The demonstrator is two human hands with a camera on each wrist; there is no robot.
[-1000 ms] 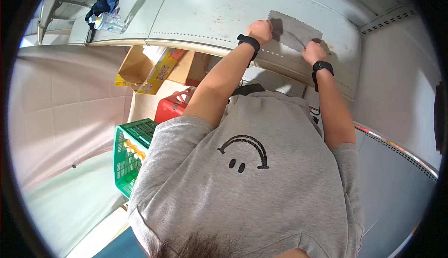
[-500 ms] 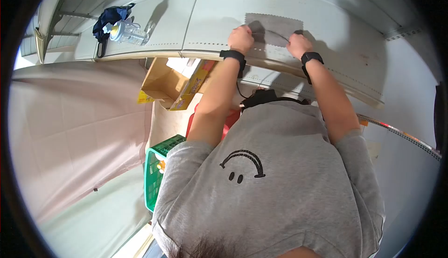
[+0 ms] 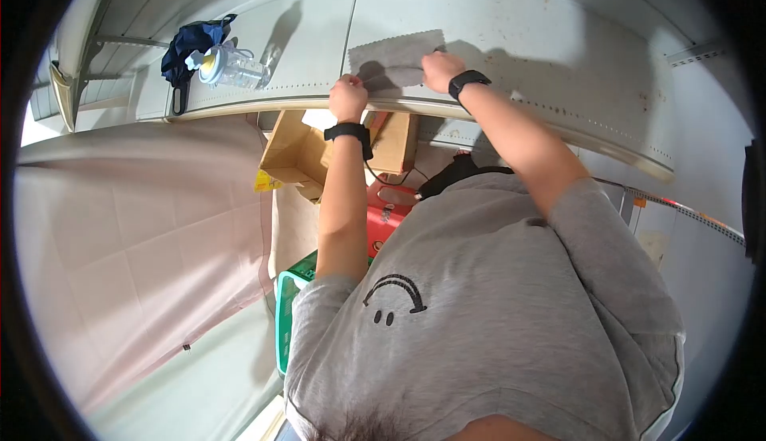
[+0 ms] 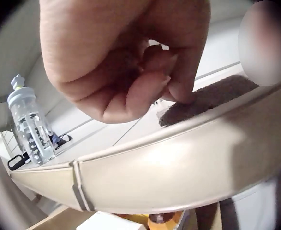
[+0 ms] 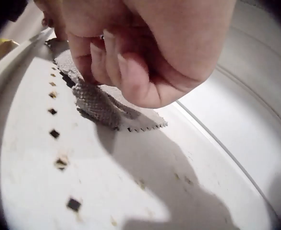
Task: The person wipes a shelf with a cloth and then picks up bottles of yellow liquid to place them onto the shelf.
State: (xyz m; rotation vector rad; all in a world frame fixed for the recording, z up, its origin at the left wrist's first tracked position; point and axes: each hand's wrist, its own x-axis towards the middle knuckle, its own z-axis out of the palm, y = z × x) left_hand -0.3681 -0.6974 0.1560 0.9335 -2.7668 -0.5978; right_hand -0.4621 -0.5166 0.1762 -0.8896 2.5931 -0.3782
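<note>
Your two hands pinch the grey cloth (image 3: 399, 50), which lies on the pale shelf (image 3: 558, 62) with its zigzag edges showing. Your left hand (image 3: 349, 99) has its fingers curled onto the near left corner, by the shelf's front edge; your right hand (image 3: 443, 71) grips the right side, where the fabric bunches under your fingertips.

To your left on the shelf stands a clear bottle (image 3: 235, 70) with a pale blue top (you cannot tell how full it is), just beside a dark blue bundle (image 3: 191, 48). Below the shelf, an open cardboard box (image 3: 299, 150) shows its brown inner walls, with a white piece (image 3: 319, 118) at its far edge. Next to it are a second cardboard box (image 3: 399, 142), a red container (image 3: 387, 213) and a green crate (image 3: 284, 329), its contents hidden by your sleeve.
</note>
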